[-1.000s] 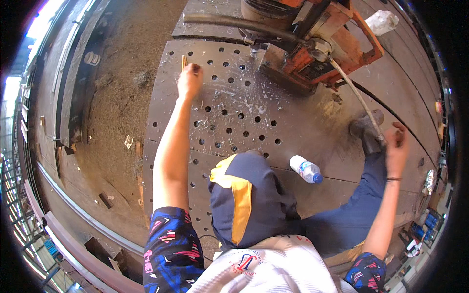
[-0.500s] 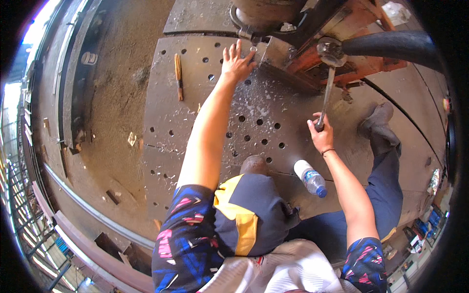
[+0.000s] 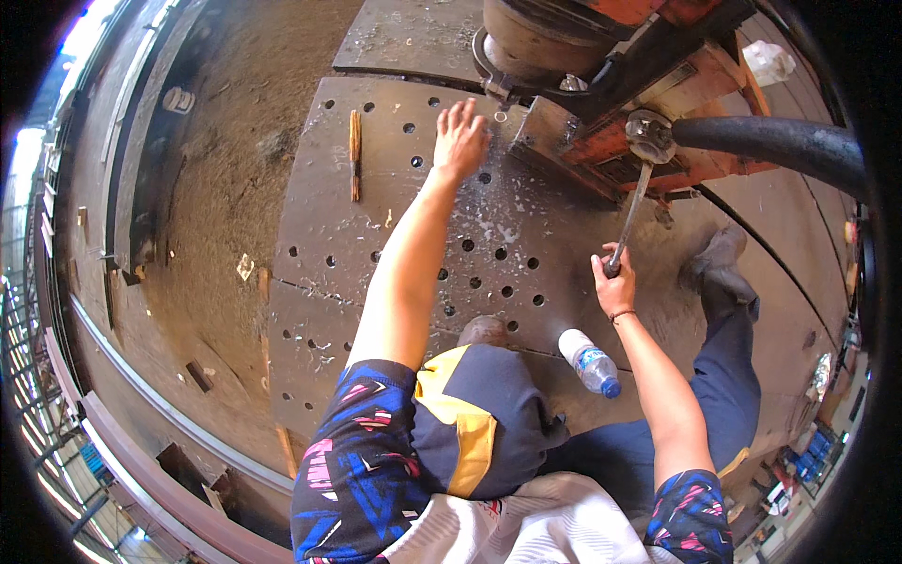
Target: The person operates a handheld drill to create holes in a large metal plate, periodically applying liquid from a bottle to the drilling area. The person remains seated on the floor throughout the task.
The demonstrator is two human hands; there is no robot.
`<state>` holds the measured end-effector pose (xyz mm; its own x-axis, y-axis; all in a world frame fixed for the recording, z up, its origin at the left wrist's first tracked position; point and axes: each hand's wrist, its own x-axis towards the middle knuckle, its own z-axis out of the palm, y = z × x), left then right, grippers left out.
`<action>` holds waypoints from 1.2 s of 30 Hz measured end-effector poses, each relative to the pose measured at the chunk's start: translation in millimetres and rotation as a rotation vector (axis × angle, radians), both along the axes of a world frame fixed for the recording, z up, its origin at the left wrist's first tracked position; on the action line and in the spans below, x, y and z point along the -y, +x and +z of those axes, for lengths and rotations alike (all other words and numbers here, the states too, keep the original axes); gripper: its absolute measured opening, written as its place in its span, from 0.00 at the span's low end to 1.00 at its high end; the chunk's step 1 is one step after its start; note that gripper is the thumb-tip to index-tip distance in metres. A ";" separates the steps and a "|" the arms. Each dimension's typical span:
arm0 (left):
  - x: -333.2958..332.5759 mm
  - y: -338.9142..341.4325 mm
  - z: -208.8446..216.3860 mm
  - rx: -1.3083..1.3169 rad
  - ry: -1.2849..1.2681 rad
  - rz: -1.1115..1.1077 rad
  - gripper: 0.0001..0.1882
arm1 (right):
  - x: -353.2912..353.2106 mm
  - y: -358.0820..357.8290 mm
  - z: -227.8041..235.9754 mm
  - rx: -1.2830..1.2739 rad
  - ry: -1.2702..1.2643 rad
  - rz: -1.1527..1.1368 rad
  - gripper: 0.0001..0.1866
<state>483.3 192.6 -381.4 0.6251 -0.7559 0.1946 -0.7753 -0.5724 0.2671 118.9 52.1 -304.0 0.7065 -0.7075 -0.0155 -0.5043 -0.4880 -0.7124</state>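
Note:
My left hand is open above a dark steel plate drilled with round holes, its fingers stretched forward and nothing in them. Just to its right lie a small pale ring and the edge of a heavy machine. My right hand is closed around the dark grip at the near end of a metal lever. That lever runs up to a round metal hub on the machine's orange frame. A thick black bar extends rightward from the same hub.
A splintered wooden stick lies on the plate left of my left hand. A plastic bottle with a blue cap lies by my knee. Pale chips and wet spots mark the plate. A black cable crosses the right side; brown ground borders the left.
The view has shifted slightly. My left hand has drawn a little left, away from the small ring, with its fingers closer together. My right hand stays on the lever.

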 end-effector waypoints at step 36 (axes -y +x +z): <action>-42.7 -105.3 452.2 -0.505 -1.714 -0.201 0.31 | 71.2 -68.5 104.7 -0.588 0.218 0.365 0.30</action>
<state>378.0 235.3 70.8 0.7994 -0.0025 0.6008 -0.4555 0.6497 0.6087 50.4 -19.1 -199.3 0.7285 -0.3659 -0.5791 -0.6660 -0.5762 -0.4738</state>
